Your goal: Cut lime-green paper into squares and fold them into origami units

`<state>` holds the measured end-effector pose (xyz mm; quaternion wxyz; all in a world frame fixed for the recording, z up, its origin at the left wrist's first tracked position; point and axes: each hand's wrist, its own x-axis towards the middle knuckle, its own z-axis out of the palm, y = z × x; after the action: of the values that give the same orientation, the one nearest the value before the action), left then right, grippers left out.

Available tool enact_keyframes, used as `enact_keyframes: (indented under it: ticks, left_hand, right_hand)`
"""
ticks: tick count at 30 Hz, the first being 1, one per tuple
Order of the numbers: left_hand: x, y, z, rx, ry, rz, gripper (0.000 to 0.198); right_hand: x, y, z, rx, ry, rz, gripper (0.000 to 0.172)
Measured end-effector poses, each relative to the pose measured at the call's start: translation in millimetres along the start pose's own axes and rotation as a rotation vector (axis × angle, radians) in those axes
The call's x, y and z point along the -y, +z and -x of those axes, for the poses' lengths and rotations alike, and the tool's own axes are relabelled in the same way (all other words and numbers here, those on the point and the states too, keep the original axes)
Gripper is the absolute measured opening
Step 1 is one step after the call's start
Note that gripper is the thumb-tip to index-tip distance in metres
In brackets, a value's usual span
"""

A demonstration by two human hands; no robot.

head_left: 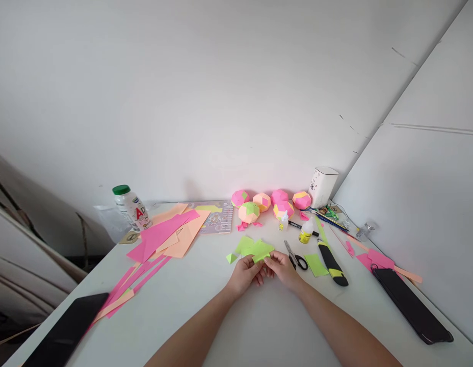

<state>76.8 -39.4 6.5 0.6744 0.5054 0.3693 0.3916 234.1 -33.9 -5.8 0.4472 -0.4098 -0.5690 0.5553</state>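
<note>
Between my two hands, low over the middle of the table, is a piece of green paper (pixel 262 250). The fingers of my left hand (pixel 243 272) pinch its left edge, and my right hand (pixel 282 268) grips its right edge. Some fingertips are tucked underneath and hidden. Behind it lies more green paper (pixel 244 244), partly covered. A small folded green paper piece (pixel 231 258) sits to the left. Scissors (pixel 296 256) with black handles lie just right of my right hand, beside a green paper square (pixel 316 265).
Several faceted paper balls (pixel 248 212) stand along the wall. Glue bottles (pixel 306 232), a box cutter (pixel 333 263) and a black case (pixel 412 306) are at right. Pink and orange sheets (pixel 160 237), a notebook (pixel 217 221), a white bottle (pixel 132 209) and a black tablet-like slab (pixel 68 331) are at left.
</note>
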Motion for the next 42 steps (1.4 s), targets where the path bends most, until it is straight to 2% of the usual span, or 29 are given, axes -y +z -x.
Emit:
enact_keyframes:
  ticks: [42]
  left_hand:
    - [-1.7,-0.4,-0.3,0.008,0.0,-0.008,0.039]
  right_hand:
    - [0.5,0.3,0.2,-0.008,0.011,0.018,0.034]
